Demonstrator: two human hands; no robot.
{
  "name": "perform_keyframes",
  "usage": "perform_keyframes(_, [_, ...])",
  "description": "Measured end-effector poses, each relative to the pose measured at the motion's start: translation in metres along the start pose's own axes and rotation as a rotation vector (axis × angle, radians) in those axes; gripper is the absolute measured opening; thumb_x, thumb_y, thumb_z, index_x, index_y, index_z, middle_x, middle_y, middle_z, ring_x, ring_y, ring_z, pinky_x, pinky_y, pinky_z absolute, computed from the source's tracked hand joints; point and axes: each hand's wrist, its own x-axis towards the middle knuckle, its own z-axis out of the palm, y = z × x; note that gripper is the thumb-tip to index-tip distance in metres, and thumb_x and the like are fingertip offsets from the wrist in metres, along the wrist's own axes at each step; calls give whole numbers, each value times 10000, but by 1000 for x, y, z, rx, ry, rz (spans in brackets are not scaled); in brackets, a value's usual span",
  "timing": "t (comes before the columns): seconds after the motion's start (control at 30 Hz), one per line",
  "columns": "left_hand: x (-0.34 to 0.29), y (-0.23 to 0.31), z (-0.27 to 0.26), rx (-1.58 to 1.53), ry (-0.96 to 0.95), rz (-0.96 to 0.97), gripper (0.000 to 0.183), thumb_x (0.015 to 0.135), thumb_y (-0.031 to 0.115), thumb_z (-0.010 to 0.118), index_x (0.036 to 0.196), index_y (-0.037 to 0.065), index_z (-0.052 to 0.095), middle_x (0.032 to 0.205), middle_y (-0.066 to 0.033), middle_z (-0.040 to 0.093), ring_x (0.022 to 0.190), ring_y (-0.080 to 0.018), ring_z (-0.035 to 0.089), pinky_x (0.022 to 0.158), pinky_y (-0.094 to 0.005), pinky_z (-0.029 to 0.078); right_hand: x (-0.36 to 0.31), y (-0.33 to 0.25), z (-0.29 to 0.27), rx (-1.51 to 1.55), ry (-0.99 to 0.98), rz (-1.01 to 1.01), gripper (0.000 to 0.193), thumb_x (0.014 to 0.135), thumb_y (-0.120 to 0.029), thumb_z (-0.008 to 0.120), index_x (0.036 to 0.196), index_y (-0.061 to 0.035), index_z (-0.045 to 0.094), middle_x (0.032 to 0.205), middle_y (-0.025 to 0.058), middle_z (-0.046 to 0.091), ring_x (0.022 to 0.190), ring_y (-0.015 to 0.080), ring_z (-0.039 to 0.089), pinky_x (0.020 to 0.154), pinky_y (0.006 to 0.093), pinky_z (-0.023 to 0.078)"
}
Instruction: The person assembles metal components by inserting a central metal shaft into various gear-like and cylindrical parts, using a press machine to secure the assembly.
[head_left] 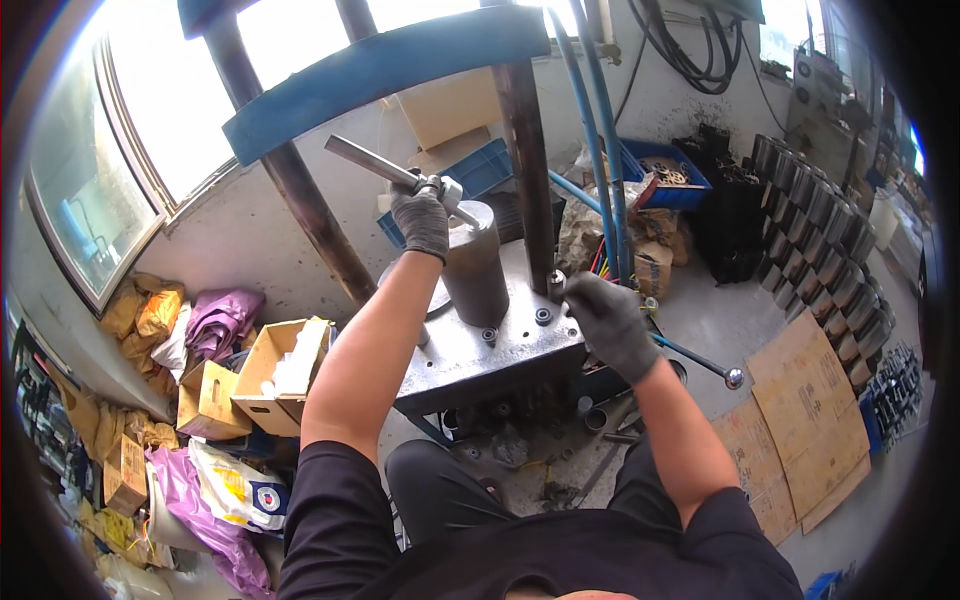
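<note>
In the upper middle of the frame, the person's left hand (422,222), in a dark grey glove, is clenched around a round steel lever bar (385,168) that slants up toward the upper left. The bar sits over a tall grey metal cylinder (474,262) standing upright on the grey steel press table (470,355) at the centre. The right hand (608,322), also gloved, sits at the table's right edge, fingers curled next to a small dark metal bush (556,283); whether they actually pinch it is hard to tell from this angle.

The main hazard appears to be the right hand's closeness to the pressing zone: if the lever moves while those fingers rest on the table, they could be caught. The tall cylinder could also tip or skid if loaded off-centre. Loose blue hoses (600,150) hang just behind the right hand and might snag a sleeve or glove.
</note>
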Motion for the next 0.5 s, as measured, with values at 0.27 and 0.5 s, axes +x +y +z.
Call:
perform_keyframes(0.27, [26,-28,-5,65,-3,95,289,944,-62,708,1164,49,558,939,-49,598,780,-172,648,667,-319,593,-79,-66,-166,-1049,-441,-123,232,881,-174,707,1107,-121,723,1052,110,728,985,346,669,1045,498,478])
perform_keyframes(0.5, [4,-6,15,83,-114,99,274,928,-85,704,1105,60,552,896,-21,565,788,-149,594,730,-313,564,-77,-20,-165,-903,-297,-213,350,866,-34,664,1214,-62,683,1228,145,688,999,363,695,925,471,574])
